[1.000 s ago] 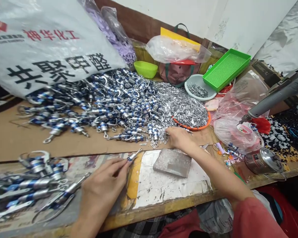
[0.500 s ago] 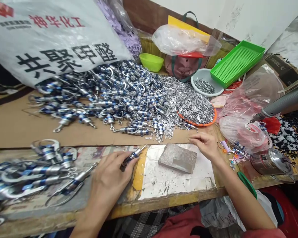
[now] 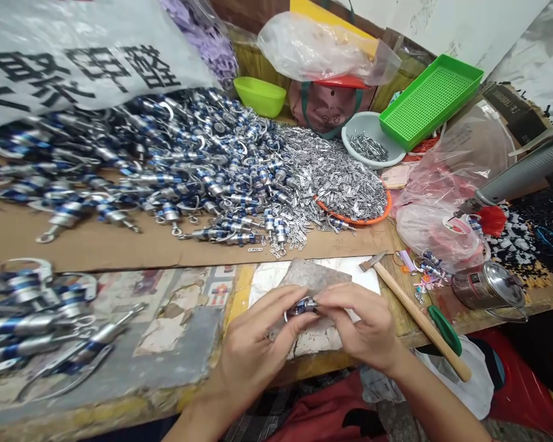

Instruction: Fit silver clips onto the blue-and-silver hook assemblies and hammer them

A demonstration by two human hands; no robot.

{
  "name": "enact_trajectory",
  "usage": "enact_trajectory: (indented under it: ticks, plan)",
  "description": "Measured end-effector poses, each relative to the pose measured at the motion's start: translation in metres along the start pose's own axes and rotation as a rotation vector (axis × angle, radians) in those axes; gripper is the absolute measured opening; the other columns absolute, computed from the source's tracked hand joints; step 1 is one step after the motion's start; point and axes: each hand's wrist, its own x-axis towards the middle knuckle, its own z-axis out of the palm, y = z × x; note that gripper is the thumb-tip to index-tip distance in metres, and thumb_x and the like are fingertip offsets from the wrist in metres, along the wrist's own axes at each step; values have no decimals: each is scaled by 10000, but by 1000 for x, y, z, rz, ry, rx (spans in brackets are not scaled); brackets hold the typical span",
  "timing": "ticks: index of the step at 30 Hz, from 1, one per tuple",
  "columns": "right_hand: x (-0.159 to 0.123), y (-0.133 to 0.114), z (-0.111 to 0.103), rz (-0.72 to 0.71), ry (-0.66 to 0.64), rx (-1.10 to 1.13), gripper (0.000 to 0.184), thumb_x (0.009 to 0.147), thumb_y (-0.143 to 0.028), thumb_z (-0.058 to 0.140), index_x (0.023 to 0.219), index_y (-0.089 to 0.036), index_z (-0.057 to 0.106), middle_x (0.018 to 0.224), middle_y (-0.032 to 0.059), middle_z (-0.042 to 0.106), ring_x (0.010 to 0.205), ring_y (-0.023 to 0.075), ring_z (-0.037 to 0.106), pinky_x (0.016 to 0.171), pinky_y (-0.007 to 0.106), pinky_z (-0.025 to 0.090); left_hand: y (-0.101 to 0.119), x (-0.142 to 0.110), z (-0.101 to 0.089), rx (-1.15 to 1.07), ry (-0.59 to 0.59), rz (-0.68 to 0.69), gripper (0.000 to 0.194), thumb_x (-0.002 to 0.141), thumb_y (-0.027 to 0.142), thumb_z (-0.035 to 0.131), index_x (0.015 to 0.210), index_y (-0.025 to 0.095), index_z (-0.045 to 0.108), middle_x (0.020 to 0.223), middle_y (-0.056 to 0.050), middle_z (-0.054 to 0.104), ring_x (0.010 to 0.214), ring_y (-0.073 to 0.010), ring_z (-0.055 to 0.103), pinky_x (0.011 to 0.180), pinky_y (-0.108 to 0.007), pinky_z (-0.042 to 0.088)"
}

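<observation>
— What does the left hand (image 3: 258, 334) do?
— It pinches a blue-and-silver metal fitting (image 3: 303, 306), near the stone block (image 3: 316, 275).
— And the right hand (image 3: 367, 320)?
— It has just joined; its fingertips now grip the fitting's right end, so the work seems two-handed.

metal pc (image 3: 306, 304) part hid btwn fingers (image 3: 275, 302), white bag (image 3: 87, 31) cut off top l

Soft light is bathing everything; left of the stone block (image 3: 317, 274), blue-banded metal fittings (image 3: 25, 323) are blurring; rightward, a mug lid (image 3: 504, 281) is glinting.
</observation>
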Motion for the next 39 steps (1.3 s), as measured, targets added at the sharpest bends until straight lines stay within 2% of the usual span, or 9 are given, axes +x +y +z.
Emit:
enact_trajectory:
  ticks: [7,12,16,19,23,26,30,33,39]
  plan:
    - [1,1,-2,93,-26,-77,149,796,-81,575,904,-184,565,730,20,666,657,128,626,592,235,517,2,3,-4,-49,16,-42,224,762,177,636,947,66,696,907,-130,740,823,-172,701,821,-213,533]
    - [5,2,0,115,-59,-32,174,795,-76,576,915,-196,537,735,10,658,664,127,621,611,245,516,4,3,0,-234,112,-245,189,668,142,714,851,180,739,850,-45,756,766,-139,706,798,-176,536]
    - [1,2,-2,39,-76,10,210,812,-66,554,975,-196,526,816,40,672,785,151,635,717,293,529,7,4,-1,-432,125,-484,223,606,114,739,713,309,745,812,42,757,745,-111,706,755,-134,532]
    - [-4,1,-5,-24,-74,33,282,823,-81,551,1075,-194,496,929,70,667,917,165,627,812,327,522,10,8,-3,-588,112,-652,219,562,120,752,640,324,739,767,49,756,734,-125,709,721,-137,541]
    - [-10,6,-8,-95,-52,-66,252,832,-150,578,1074,-176,515,996,105,652,962,157,616,813,292,528,10,10,-5,-627,87,-749,170,549,154,758,618,308,739,775,13,758,765,-176,710,728,-217,566]
    - [-14,11,-11,-200,-84,-161,191,827,-211,604,1011,-180,565,970,92,663,924,148,625,777,257,540,9,8,-7,-593,54,-725,91,596,210,734,626,295,745,768,-12,757,764,-199,708,729,-265,577]
    - [-13,10,-18,-380,-168,-292,141,853,-102,513,925,-143,626,892,73,690,885,155,634,765,258,551,10,5,-9,-561,-15,-685,78,686,287,681,661,260,750,808,-40,755,702,-201,697,568,-255,585]
    - [-8,5,-25,-498,-222,-355,184,851,-78,475,921,-93,644,882,87,701,889,181,637,802,290,554,13,3,-10,-454,9,-596,82,712,290,669,706,255,743,827,-30,747,750,-192,691,670,-270,578]
    - [-9,3,-23,-411,-192,-357,194,872,-97,458,944,-124,636,917,83,703,898,165,636,773,282,552,20,7,-16,-231,15,-335,113,740,217,627,714,270,724,864,-6,713,828,-145,664,755,-211,519]
